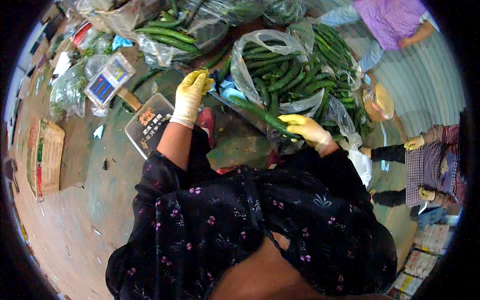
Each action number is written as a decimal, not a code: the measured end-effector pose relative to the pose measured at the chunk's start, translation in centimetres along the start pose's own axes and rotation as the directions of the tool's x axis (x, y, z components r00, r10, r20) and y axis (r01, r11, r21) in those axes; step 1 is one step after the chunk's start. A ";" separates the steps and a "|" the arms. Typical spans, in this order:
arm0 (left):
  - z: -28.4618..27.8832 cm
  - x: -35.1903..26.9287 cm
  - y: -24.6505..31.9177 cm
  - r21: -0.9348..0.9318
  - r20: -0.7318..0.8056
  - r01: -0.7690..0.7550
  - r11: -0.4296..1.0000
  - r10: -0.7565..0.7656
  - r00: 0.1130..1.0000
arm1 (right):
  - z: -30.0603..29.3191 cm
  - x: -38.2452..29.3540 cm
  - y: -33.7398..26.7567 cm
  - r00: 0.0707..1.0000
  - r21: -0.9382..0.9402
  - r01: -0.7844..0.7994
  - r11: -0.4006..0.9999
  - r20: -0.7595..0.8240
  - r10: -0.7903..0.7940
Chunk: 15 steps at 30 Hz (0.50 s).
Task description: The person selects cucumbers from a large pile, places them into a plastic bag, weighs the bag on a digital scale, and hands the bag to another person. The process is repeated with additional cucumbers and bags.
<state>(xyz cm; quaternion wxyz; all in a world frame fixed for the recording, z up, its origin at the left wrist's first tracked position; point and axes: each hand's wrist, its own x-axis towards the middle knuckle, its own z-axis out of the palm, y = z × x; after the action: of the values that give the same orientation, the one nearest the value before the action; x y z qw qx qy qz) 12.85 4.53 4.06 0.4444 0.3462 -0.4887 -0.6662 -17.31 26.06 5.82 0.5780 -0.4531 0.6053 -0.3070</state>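
My right hand (306,129), in a yellow-palmed work glove, is closed around one end of a long green cucumber (255,111). The cucumber slants up and left from the grip, across the front of a large clear plastic bag (240,62) full of cucumbers (287,73). My left hand (191,92), gloved the same way, is raised at the left of that bag with its fingers curled together. Whether it pinches something thin is too blurred to tell. Light blue sheets (229,90) lie between the left hand and the bag.
A platform scale (137,127) with a display head (109,80) stands at my left. More cucumbers (167,35) lie on plastic beyond. A wicker basket (50,161) sits far left. At right are a person in a checked apron (416,176) and another in purple (390,20).
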 end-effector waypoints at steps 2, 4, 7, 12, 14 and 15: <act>-1.0 -1.8 0.7 -0.058 -0.028 0.032 0.998 -0.034 0.999 | 1.5 -3.8 -1.8 1.000 0.242 -0.004 0.970 -0.023 0.010; -0.6 -4.0 1.3 -0.108 -0.013 0.032 0.994 -0.033 0.999 | 3.9 -6.6 -2.7 0.998 0.365 0.059 0.929 -0.028 -0.052; -1.0 -7.1 1.1 -0.196 0.087 0.042 0.980 -0.025 0.996 | 7.9 -8.8 -3.3 0.995 0.459 0.093 0.883 -0.004 -0.103; -0.8 -10.6 0.6 -0.471 0.500 0.355 0.807 -0.087 0.862 | 12.2 -9.9 -4.4 0.973 0.531 0.070 0.844 0.150 -0.175; 0.0 -12.8 2.7 -0.556 0.675 0.410 0.723 0.105 0.731 | 13.0 -9.9 -4.7 0.954 0.577 0.017 0.817 0.235 -0.186; 0.0 -13.8 3.3 -0.571 0.624 0.363 0.736 0.102 0.775 | 13.3 -9.8 -4.9 0.939 0.597 -0.014 0.802 0.283 -0.194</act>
<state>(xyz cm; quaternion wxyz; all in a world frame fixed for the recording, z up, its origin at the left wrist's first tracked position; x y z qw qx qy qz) 18.77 16.91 7.61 0.3011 -0.0373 -0.3090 -0.9014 -4.09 34.99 12.47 0.7675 -0.3243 0.3514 -0.4269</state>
